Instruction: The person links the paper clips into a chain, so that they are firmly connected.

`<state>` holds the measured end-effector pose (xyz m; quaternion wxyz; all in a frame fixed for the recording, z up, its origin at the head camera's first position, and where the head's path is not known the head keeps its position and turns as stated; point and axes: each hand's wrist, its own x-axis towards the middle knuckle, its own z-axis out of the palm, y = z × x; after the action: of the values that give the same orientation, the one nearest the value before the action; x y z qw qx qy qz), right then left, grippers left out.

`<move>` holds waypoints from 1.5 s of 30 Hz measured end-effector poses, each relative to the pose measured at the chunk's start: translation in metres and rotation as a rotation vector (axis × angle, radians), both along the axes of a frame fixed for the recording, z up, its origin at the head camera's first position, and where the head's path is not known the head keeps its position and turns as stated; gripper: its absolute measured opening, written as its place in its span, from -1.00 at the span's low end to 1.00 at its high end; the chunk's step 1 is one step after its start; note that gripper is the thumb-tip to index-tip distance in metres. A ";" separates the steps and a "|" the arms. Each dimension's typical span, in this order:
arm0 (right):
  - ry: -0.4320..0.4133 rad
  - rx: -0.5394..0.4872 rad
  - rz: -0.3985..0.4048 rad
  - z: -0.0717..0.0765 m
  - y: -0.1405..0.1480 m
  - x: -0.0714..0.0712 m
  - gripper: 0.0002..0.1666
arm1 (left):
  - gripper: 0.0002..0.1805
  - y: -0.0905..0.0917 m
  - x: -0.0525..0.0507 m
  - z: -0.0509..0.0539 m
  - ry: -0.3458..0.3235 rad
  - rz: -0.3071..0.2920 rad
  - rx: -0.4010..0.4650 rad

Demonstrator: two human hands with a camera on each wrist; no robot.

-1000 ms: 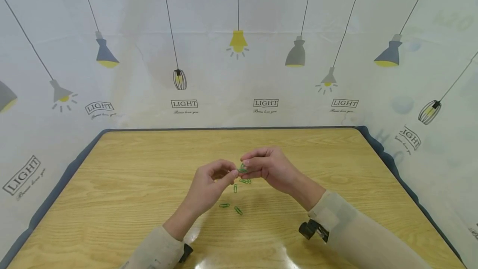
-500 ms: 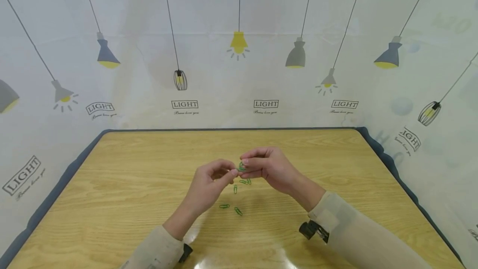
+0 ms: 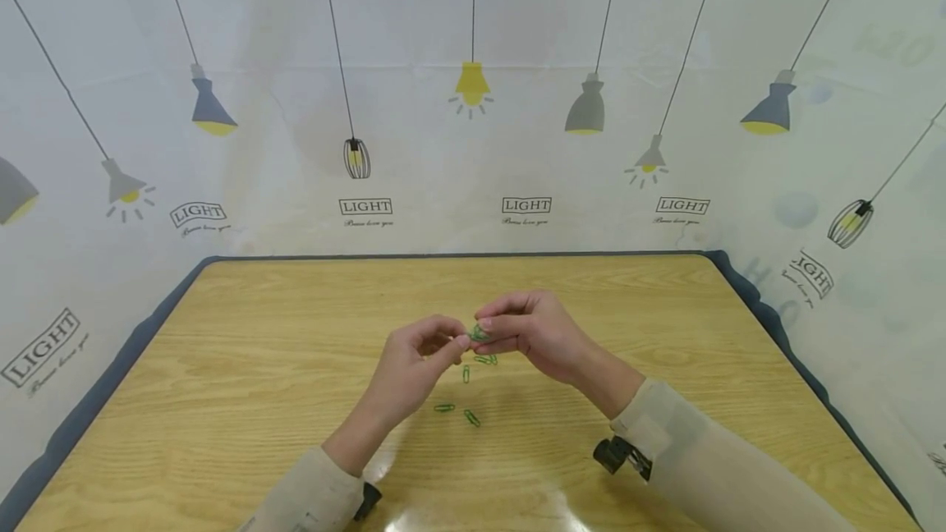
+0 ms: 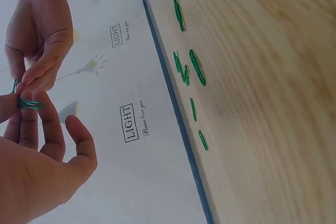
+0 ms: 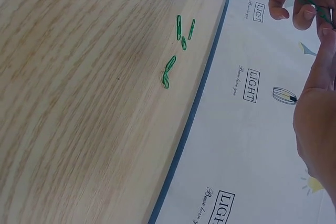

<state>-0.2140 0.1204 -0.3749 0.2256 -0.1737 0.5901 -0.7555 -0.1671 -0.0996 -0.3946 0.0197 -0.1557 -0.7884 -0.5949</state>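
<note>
Over the middle of the table my left hand (image 3: 414, 364) and right hand (image 3: 547, 339) meet at the fingertips. Between them are green paper clips (image 3: 479, 333), pinched by both hands. In the left wrist view a paper clip (image 4: 31, 104) sticks out from between my left thumb and fingers, and another piece of green wire shows by the right fingertips. The right wrist view has linked-looking green clips (image 5: 315, 6) along the left fingers; fingers hide how they join. Below the hands, loose green paper clips (image 3: 466, 373) lie on the wood.
Two more paper clips, one (image 3: 444, 408) lying sideways and one (image 3: 472, 417) slanted, rest nearer me. A small group of clips (image 3: 484, 360) lies just under the right hand. The wooden table (image 3: 296, 310) ends at a dark blue edge against a lamp-printed white backdrop (image 3: 429, 154).
Both hands stay in nearly the same place. The green clips between the fingertips shift and turn slightly. Clips on the table have not moved.
</note>
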 end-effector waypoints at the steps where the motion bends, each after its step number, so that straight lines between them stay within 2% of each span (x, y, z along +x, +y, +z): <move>1: 0.002 -0.005 0.002 0.000 0.000 0.000 -0.68 | -0.83 0.000 0.000 0.000 -0.013 -0.002 0.009; 6: 0.026 -0.022 -0.003 0.000 0.002 0.001 -0.66 | -0.81 -0.003 -0.003 -0.001 -0.069 -0.013 0.072; 12: 0.071 -0.025 -0.033 0.003 0.005 0.000 -0.68 | -0.78 -0.005 -0.006 -0.002 -0.144 -0.083 0.182; 15: 0.097 0.002 -0.055 0.006 0.005 0.000 -0.73 | -0.74 -0.005 -0.006 -0.002 -0.160 -0.129 0.174; 20: 0.179 0.106 -0.086 0.006 0.000 0.003 -0.85 | -0.67 -0.006 -0.006 -0.003 -0.141 -0.190 0.095; 24: 0.245 0.208 -0.078 0.006 -0.005 0.005 -0.84 | -0.67 -0.007 -0.005 -0.002 -0.119 -0.161 0.064; 30: 0.265 0.306 -0.048 0.005 -0.008 0.004 -0.76 | -0.64 -0.010 -0.007 -0.001 -0.056 -0.109 0.028; 34: 0.289 0.350 -0.004 -0.001 0.001 -0.007 -0.70 | -0.71 -0.014 -0.008 0.000 -0.044 -0.109 -0.009; 38: 0.274 0.404 0.010 -0.014 0.017 -0.024 -0.70 | -0.77 -0.016 -0.008 0.001 -0.050 -0.123 -0.024; 45: 0.204 0.522 0.029 -0.035 0.034 -0.046 -0.57 | -0.78 -0.018 -0.008 0.001 -0.104 -0.129 0.041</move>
<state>-0.2600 0.1545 -0.4097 0.2128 -0.1933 0.7820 -0.5530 -0.1753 -0.1171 -0.3937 -0.0564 -0.1745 -0.7643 -0.6182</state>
